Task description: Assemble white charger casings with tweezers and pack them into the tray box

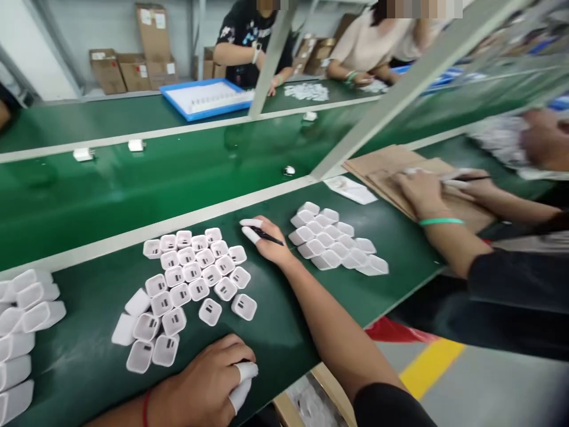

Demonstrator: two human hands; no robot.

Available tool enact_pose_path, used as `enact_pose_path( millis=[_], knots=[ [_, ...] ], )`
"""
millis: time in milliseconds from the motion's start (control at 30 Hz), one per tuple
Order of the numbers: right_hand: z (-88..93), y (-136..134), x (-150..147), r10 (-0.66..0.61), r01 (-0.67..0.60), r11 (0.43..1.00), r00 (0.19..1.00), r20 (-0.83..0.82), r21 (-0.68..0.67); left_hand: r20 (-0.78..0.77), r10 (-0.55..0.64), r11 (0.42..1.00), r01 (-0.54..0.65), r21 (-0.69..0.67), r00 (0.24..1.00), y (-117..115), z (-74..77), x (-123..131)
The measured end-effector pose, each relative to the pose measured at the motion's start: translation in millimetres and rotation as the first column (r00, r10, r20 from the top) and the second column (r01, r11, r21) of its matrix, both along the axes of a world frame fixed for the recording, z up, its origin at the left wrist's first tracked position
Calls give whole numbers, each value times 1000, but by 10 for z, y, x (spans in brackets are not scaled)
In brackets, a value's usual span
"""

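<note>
Nearly level, black pen [272, 239] in right hand [272, 251], long axis left-right.

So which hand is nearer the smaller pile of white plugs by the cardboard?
Right. The right hand, holding a pen, sits just left of the pile; the left hand rests at the table's near edge.

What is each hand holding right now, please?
Left hand: fingers curled on the green table; any hold cannot be told.
Right hand: closed on a black pen.
</note>
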State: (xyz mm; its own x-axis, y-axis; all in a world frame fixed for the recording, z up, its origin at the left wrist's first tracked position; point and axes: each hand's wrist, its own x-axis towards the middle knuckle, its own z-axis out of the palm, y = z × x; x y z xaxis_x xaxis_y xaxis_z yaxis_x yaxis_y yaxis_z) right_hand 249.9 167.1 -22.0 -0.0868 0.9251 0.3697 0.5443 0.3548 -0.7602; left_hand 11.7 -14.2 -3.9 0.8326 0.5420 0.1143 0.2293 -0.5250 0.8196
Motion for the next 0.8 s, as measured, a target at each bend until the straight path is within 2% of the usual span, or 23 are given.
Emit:
enact_pose_path(
  millis=[200, 400, 633, 733, 800],
  knots=[
    [-8, -20, 5, 47, -46, 998, 999, -19, 40, -21, -21, 999, 20, -46, 1000, -17, -15, 2],
    [-31, -11, 23, 67, -65, 996, 997, -24, 59, 4, -5, 1000, 5, -17, 1000, -11, -10, 13],
    [-22, 56, 133, -41, 38, 996, 998, 37, 81, 107, -9, 997, 1, 72, 994, 29, -15, 67],
    [-4, 57, 165, -118, 107, 990, 986, 115, 95, 154, -24, 992, 4, 129, 988, 48, -41, 76],
    [26, 64, 167, -121, 102, 990, 973, 196, 101, 161, -46, 985, 18, 169, 986, 67, -70, 74]
  ],
)
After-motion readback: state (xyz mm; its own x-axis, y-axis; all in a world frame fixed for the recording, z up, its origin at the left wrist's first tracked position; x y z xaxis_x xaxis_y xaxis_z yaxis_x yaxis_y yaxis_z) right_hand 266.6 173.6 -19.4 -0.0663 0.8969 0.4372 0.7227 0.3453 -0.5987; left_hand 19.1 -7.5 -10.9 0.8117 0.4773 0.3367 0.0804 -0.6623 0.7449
